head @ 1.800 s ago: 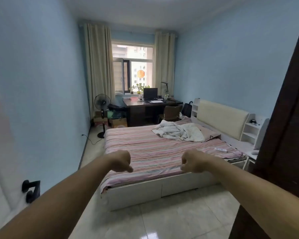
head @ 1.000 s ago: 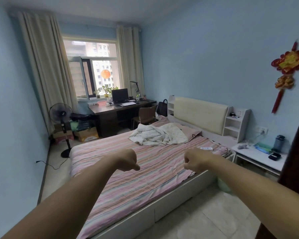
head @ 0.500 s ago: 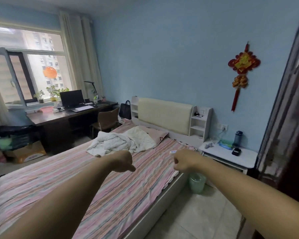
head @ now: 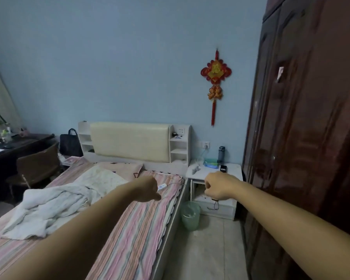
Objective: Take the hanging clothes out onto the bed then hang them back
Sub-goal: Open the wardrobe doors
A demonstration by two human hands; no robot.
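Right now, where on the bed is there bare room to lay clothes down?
The striped bed lies bare between the crumpled white blanket and its right edge. Toward the headboard, pillow and small remote crowd it.

Dark reddish-brown wooden wardrobe (head: 311, 128): glossy varnish, reflective sheen on panels. 
Pink-striped cloth bed sheet (head: 133, 229): matt, finely wrinkled weave. 
Crumpled white cloth blanket (head: 49, 207): soft, matt, creased. 
Cream padded headboard panel (head: 129, 141): smooth, leather-like, faint sheen. 
White bedside table (head: 233, 168): painted, smooth, matt finish. 
Translucent green plastic bin (head: 190, 216): slightly glossy. 
Pale tiled floor (head: 208, 249): smooth, dull sheen. 
Light blue wall (head: 109, 67): matt paint.
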